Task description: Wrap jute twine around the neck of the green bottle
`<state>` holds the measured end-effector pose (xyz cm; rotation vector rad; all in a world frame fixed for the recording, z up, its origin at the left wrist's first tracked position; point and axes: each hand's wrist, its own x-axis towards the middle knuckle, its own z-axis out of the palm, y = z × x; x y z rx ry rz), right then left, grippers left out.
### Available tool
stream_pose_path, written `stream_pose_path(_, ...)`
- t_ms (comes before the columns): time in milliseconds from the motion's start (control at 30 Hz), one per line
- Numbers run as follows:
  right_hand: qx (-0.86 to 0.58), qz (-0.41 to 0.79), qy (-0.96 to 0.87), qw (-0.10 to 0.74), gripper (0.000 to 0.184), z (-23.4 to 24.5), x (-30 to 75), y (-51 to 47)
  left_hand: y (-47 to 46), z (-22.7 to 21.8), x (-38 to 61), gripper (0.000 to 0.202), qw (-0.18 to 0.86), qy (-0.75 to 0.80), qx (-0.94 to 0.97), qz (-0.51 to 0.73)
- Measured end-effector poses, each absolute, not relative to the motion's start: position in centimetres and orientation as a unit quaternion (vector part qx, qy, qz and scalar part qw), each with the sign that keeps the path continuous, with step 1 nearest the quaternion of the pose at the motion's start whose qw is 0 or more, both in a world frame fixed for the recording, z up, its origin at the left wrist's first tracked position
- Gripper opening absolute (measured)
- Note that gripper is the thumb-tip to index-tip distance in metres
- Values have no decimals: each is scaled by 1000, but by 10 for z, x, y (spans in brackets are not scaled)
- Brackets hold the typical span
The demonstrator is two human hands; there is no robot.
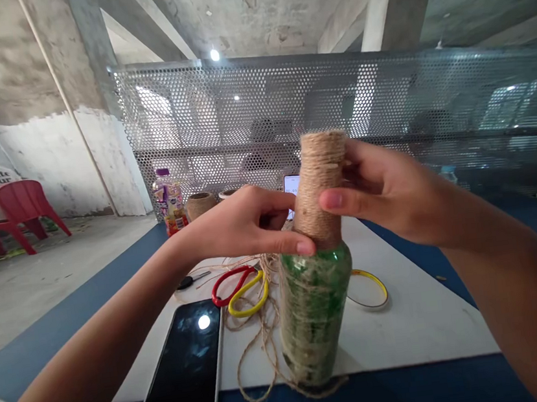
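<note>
While both hands close around its neck, the green glass bottle (315,312) stands almost upright, leaning slightly in this wide view, with its base at the near edge of a white tabletop (410,320). The left hand (246,224) comes in from the left, its fingers (298,243) curled against the lower end of the jute-wrapped neck (320,188). The right hand (377,191) grips the neck from the other side, its thumb (332,203) pressed to the tight coils. Looser jute twine (312,319) runs down the bottle's green body and trails across the table in loops (255,372). Just left of the bottle lie scissors (239,290) with red and yellow handles, and a small black-handled tool (193,279) lies beyond them. To the right sits a roll of clear tape (367,288) with a yellow edge. A black smartphone (182,374) lies at the near left, under the left forearm. Farther back stand a juice bottle (169,203), a round brown ball of twine (200,204) and a second phone (292,188) with a lit screen. Beyond the perforated metal screen (246,99) and to the left, a red plastic chair (25,211) stands on the concrete floor (40,300).
</note>
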<state>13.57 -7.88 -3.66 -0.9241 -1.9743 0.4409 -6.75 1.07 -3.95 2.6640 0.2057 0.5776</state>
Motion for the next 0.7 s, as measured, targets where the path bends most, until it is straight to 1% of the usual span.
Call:
stream_pose_path(100,-354,204,-813,415,32,-33,135,-83,16,-42,-67,46,217,66,952,204)
stream_pose_path(167,-354,207,-816,408,33,-32,134,-83,17,-42,-67,45,218,61,952,207)
stream_pose_path(233,-364,193,-810,418,39,-33,133,-82,15,-42,-66,42,214,60,951,214)
stream_pose_path(300,-387,157,-796,438,49,-36,131,-80,13,-41,-66,40,209,63,951,219)
stream_pose_path(367,-405,127,-785,452,54,-39,128,-79,13,-41,-67,40,208,66,950,222)
stream_pose_path(433,-406,133,-782,453,52,-40,127,-80,14,-41,-68,42,208,65,951,220)
stream_pose_path(533,-374,183,-801,431,48,-37,127,-87,19,-42,-71,46,216,64,950,216)
stream_pose_path(600,-358,195,-812,417,48,-35,129,-91,22,-42,-72,48,223,65,948,218)
stream_pose_path(700,-351,188,-819,413,44,-33,131,-93,20,-41,-72,44,225,60,947,219)
